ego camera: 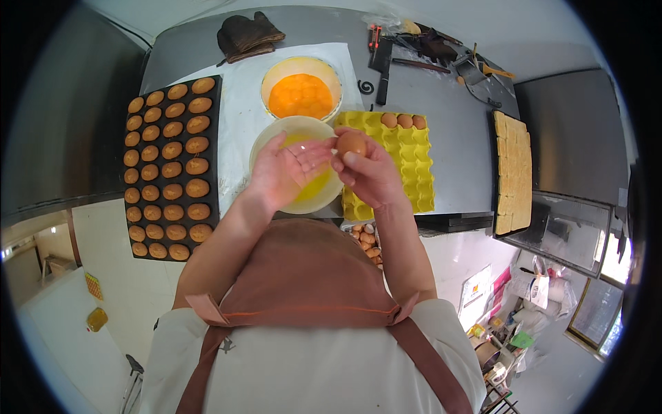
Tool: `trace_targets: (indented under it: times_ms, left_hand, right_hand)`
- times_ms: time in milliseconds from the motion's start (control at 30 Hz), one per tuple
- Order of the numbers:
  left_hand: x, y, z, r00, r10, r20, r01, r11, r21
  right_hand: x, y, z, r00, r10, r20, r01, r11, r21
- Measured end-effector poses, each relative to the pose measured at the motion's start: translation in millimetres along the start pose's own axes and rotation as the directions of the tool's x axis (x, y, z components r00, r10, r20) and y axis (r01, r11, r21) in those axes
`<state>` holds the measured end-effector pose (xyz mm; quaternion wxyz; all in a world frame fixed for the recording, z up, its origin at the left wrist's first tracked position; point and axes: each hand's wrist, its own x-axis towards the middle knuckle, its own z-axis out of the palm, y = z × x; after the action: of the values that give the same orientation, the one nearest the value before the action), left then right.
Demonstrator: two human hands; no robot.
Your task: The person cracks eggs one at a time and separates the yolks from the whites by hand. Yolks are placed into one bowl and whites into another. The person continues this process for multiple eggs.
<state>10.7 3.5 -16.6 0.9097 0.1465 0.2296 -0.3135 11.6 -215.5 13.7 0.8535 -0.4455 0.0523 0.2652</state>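
A brown egg (352, 145) is held in the fingers and thumb of my right hand (373, 171), over the left side of a yellow egg tray (408, 176). My left hand (295, 164) is palm up, its fingers spread and wet, above a pale bowl (264, 135) of egg white (314, 187). Its fingertips come close to the egg; whether they touch it I cannot tell. Behind stands a second bowl (276, 71) with many egg yolks (301, 97). Three brown eggs (404, 121) sit in the tray's far row.
A dark baking mould (187, 207) of small cakes lies at left. Oven mitts (248, 35), a cleaver (381, 64) and other tools lie at the back. A tray of pale baked slabs (512, 173) is at right. Eggshells (368, 239) fill a container below the table edge.
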Motion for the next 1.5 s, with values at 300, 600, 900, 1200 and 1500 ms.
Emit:
trace_targets:
  times_ms: [300,600,900,1200,1500]
  left_hand:
    - [-6,-3,-17,0.908,-0.078,0.412,0.168,0.968,-0.186]
    - [-12,-6,-6,0.998,0.036,-0.053,-0.036,0.999,-0.002]
    - [-18,7,-13,0.976,-0.011,0.216,0.009,1.000,0.009]
    - [-20,14,-13,0.986,0.078,-0.148,-0.061,0.991,0.121]
    - [-17,14,-27,0.972,0.077,-0.221,-0.046,0.989,0.140]
  right_hand:
    - [5,16,61,0.949,-0.296,0.104,0.207,0.340,-0.917]
    - [1,-16,76,0.820,-0.539,0.191,0.343,0.196,-0.918]
    - [0,-17,66,0.875,-0.484,0.006,0.320,0.569,-0.757]
    - [12,-26,56,0.990,-0.116,0.082,0.142,0.809,-0.570]
    - [37,23,36,0.954,-0.297,-0.031,0.142,0.542,-0.828]
